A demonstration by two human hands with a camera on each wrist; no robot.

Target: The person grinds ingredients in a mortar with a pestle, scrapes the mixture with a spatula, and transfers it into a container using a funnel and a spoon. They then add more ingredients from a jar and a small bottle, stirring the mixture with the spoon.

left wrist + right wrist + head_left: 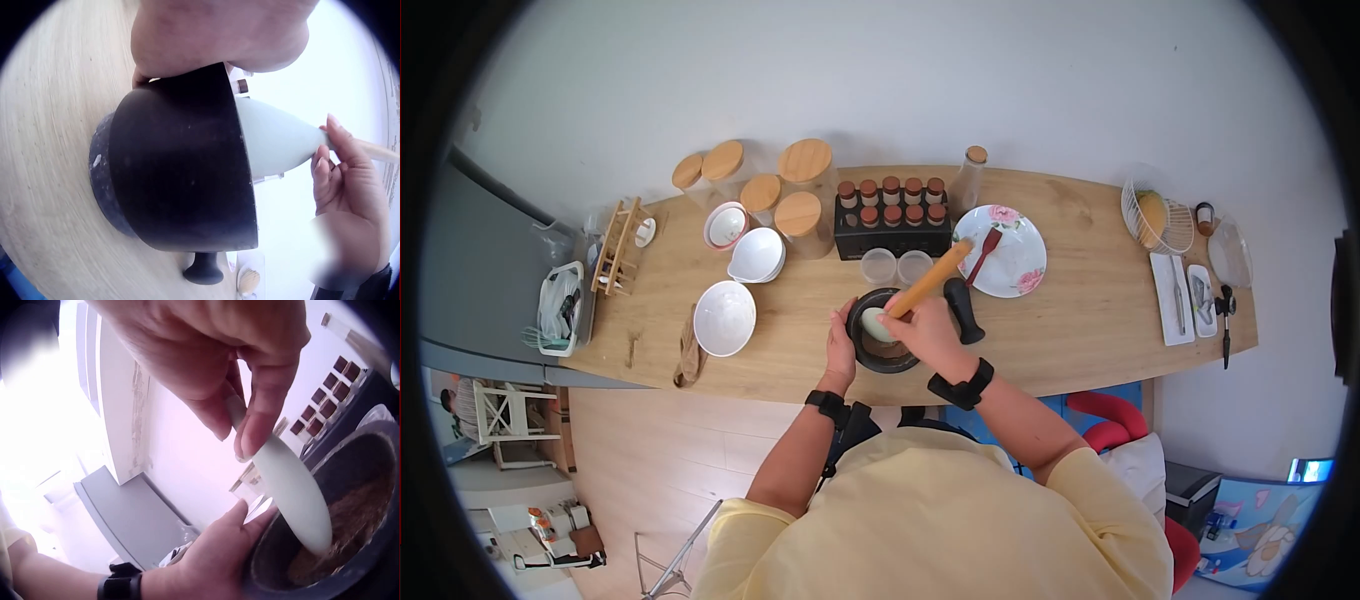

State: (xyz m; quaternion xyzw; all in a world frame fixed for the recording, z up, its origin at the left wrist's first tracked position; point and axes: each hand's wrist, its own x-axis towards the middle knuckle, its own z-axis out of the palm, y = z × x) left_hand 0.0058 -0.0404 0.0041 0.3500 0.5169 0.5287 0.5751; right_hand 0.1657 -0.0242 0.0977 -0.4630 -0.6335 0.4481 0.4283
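A person in a pale yellow top leans over a wooden table (790,345), working with both hands at a deep black bowl (181,169). The spatula (290,497) has a smooth, matte, pale green head, rounded at its end and tapering to a narrow neck, and a plain honey-coloured wooden handle. Its tip reaches down inside the bowl, at the loose brown powder (362,515) there, while the handle slants up to the right. The right hand (925,335) pinches the spatula low, at the neck, between thumb and fingers. The left hand (840,345) holds the bowl's outer left side, its thumb up by the rim. The bowl's walls are thick and dark, with pale wear along the rim. A black pestle (965,312) lies just beside it, near a flowered plate (1017,250).
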